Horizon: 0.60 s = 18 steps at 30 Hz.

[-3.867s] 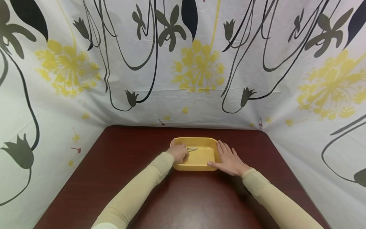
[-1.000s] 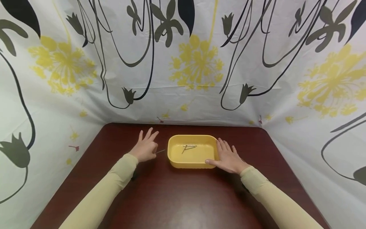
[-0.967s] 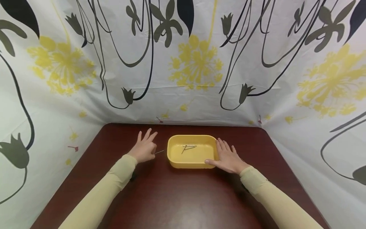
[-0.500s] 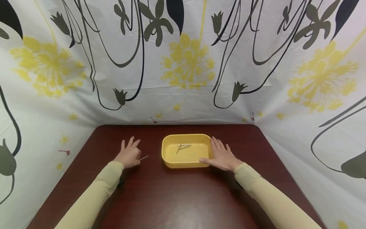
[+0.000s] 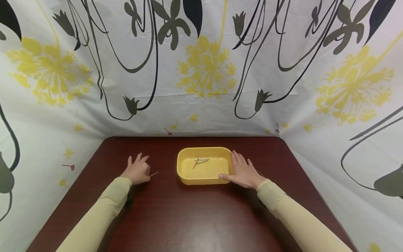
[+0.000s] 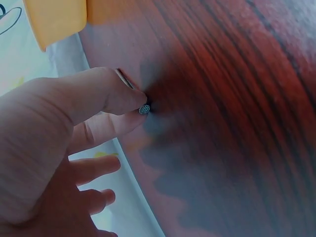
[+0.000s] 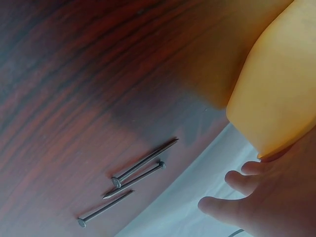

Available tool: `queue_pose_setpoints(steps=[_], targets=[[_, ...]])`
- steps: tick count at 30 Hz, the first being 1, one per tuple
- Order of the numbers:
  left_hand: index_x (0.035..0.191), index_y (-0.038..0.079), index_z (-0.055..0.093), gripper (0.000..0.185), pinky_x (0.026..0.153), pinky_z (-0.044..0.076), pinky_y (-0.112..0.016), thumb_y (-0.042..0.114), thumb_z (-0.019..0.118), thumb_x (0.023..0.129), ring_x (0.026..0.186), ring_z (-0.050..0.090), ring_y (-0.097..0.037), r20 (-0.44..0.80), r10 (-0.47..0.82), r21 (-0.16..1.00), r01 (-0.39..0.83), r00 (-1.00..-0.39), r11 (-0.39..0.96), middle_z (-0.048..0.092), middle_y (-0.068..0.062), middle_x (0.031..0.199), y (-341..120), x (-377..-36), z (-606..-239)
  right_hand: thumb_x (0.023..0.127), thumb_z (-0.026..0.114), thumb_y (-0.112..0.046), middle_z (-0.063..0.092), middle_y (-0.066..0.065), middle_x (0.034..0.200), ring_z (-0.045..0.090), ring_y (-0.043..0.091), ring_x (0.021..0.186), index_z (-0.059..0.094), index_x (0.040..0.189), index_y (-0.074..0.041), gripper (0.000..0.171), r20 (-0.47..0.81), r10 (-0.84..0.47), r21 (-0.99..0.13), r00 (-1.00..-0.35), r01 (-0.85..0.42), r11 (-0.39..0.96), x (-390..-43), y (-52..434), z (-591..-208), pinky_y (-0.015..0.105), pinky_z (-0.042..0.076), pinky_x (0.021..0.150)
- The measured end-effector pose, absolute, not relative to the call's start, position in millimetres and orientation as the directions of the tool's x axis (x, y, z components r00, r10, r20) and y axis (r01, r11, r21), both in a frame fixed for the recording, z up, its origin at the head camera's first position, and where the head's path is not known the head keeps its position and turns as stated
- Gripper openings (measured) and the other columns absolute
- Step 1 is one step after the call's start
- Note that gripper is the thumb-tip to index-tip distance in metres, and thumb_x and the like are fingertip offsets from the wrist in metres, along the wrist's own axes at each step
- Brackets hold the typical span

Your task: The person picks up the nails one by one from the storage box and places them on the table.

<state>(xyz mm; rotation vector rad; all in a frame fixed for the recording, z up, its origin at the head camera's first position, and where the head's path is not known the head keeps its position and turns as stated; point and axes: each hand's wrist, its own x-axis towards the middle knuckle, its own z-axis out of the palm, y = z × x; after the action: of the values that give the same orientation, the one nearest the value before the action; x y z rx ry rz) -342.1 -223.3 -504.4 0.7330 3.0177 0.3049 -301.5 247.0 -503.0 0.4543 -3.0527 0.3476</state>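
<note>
My left hand (image 5: 136,171) pinches a metal nail (image 5: 154,174) between thumb and index finger, low over the table left of the yellow tray (image 5: 204,181). In the left wrist view the nail's patterned head (image 6: 144,109) shows at the fingertips; the other fingers are spread. Flat on the tray's right side rests my right hand (image 5: 245,172), fingers straight and thumb over the near rim. Several nails (image 5: 202,161) lie crossed inside the tray. Three more nails (image 7: 145,163) lie on the table by the right hand in the right wrist view.
The dark reddish-brown table (image 5: 195,217) has rounded far corners. A white cloth (image 5: 189,80) with grey and yellow flower prints hangs behind it and along both sides.
The left hand was inside the tray, then came out with a nail, moved left and came down toward the table. The right hand has stayed on the tray; the view shifted slightly.
</note>
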Motion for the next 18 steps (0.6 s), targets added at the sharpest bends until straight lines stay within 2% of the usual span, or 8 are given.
queue_pose_setpoints(steps=[7,12,18], targets=[[0.065,0.023,0.06,0.027,0.104,0.0,-0.081,0.017,0.084,0.078,0.145,0.01,-0.056,0.011,0.455,0.238,0.444,-0.89,0.864,0.031,-0.029,0.156,-226,-345,-505,0.078,0.04,-0.092,0.013,0.017,0.166,0.019,0.038,0.15,0.011,0.161,-0.001,0.126,0.056,-0.28,-0.22,-0.958,-0.286,0.933,-300,246,-499,0.068,0.02,0.112],[0.07,0.023,0.061,0.022,0.105,0.001,-0.08,0.018,0.079,0.083,0.146,0.011,-0.055,0.021,0.449,0.283,0.436,-0.893,0.854,0.032,-0.028,0.156,-219,-347,-495,0.078,0.039,-0.093,0.013,0.017,0.166,0.019,0.038,0.15,0.011,0.161,-0.001,0.127,0.05,-0.281,-0.221,-0.958,-0.285,0.933,-300,244,-497,0.068,0.02,0.112],[0.09,0.019,0.07,0.004,0.108,0.008,-0.077,0.022,0.072,0.089,0.146,0.018,-0.05,0.07,0.425,0.289,0.426,-0.903,0.857,0.038,-0.023,0.155,-199,-346,-474,0.078,0.039,-0.093,0.012,0.016,0.167,0.018,0.038,0.15,0.01,0.161,-0.002,0.127,0.045,-0.279,-0.226,-0.959,-0.282,0.932,-299,243,-497,0.068,0.02,0.112]])
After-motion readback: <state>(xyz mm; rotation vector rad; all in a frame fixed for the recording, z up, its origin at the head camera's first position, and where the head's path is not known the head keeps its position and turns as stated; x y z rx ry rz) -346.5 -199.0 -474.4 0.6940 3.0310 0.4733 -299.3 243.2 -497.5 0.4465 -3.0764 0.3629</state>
